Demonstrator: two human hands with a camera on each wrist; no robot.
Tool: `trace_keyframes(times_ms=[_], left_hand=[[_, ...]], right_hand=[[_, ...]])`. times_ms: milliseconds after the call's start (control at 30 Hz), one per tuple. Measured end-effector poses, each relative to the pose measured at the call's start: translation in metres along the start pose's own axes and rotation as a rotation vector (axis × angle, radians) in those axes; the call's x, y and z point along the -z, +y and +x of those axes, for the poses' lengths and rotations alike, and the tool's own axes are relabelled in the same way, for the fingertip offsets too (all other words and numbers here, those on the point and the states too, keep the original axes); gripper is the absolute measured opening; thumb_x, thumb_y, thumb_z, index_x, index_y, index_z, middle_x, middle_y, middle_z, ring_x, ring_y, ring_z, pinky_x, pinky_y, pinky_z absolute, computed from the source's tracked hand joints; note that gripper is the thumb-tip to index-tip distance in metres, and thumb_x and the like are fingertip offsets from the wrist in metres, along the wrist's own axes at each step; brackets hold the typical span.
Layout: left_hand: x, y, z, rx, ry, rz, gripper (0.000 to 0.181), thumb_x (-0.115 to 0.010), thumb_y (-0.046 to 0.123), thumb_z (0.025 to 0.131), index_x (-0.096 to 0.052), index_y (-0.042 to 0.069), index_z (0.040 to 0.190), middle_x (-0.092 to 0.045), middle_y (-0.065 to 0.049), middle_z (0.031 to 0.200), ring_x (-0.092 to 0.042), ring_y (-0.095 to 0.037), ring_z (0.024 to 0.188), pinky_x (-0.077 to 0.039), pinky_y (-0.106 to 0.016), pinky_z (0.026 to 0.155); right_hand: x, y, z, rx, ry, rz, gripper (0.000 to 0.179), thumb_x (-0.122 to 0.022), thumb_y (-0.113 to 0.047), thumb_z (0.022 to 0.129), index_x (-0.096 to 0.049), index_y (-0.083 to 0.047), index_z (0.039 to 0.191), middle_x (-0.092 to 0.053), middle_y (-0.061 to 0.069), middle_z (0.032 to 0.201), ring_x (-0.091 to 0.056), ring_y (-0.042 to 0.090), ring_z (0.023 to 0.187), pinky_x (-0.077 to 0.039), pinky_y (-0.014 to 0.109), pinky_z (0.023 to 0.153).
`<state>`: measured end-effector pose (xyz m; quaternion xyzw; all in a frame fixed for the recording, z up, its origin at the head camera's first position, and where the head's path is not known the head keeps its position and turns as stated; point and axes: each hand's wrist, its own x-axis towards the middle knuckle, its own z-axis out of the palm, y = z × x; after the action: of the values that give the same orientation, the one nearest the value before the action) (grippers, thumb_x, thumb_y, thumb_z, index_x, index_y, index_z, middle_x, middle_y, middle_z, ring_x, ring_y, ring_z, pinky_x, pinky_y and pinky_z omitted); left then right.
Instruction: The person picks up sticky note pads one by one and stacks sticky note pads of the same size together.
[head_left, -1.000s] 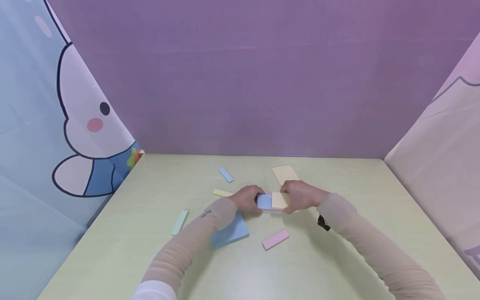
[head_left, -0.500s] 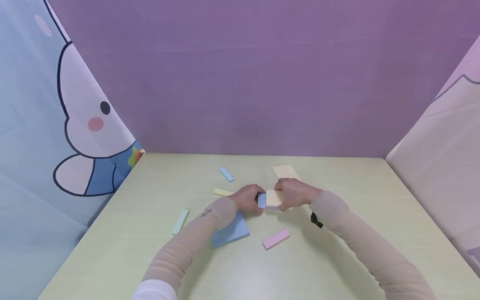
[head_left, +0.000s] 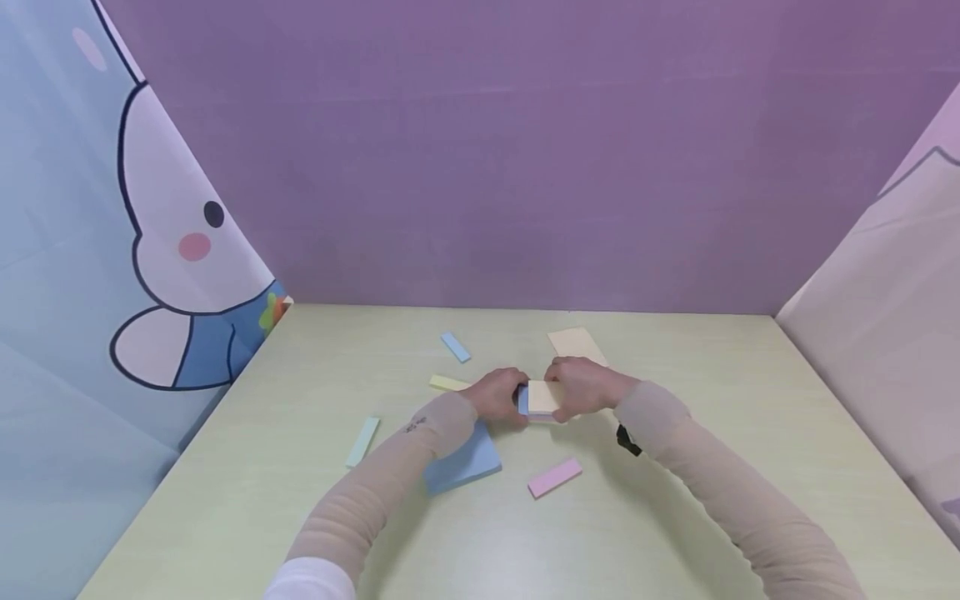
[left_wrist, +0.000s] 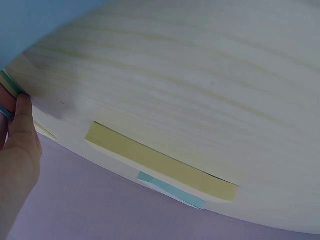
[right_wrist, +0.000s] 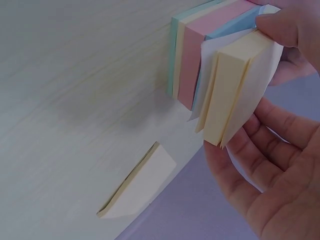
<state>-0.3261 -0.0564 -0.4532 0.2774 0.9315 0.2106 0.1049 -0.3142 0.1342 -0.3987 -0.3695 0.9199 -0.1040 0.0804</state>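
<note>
In the head view my left hand (head_left: 498, 395) grips a stack of small sticky note pads from its left side. The right wrist view shows the stack (right_wrist: 192, 55) layered green, cream, pink and blue. My right hand (head_left: 588, 387) pinches a small cream sticky note pad (right_wrist: 227, 92) by its edges, thumb on one side and fingers on the other. That pad overlaps the stack's blue top pad (head_left: 522, 400), leaving a narrow blue strip visible at left. Seen from the right wrist, the cream pad is slightly tilted against the blue one, and loose sheets splay from it.
A larger blue pad (head_left: 465, 462) lies partly under my left forearm. Narrow note strips surround the hands: yellow (head_left: 447, 382), blue (head_left: 455, 347), green (head_left: 363, 442) and pink (head_left: 555, 477). Behind my right hand lies a cream pad (head_left: 576, 343). A purple backdrop rises at the table's far edge.
My right hand has moved left with the cream pad, which now covers most of the stack's blue top. My left hand has kept its place on the stack.
</note>
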Motion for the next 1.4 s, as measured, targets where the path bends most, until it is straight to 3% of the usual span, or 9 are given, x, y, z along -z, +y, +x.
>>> trace_keyframes(times_ms=[1400], left_hand=[[0.001,0.001,-0.001,0.007,-0.003,0.004,0.051,-0.080,0.022,0.065,-0.061,0.007,0.110,-0.059,0.001,0.096,-0.051,-0.011,0.082,-0.043,-0.021,0.076]], right_hand=[[-0.013,0.003,0.006,-0.043,-0.040,0.069,0.048,-0.078,-0.024,0.066,-0.062,-0.002,0.106,-0.055,0.002,0.093,-0.048,0.013,0.075,-0.042,0.026,0.067]])
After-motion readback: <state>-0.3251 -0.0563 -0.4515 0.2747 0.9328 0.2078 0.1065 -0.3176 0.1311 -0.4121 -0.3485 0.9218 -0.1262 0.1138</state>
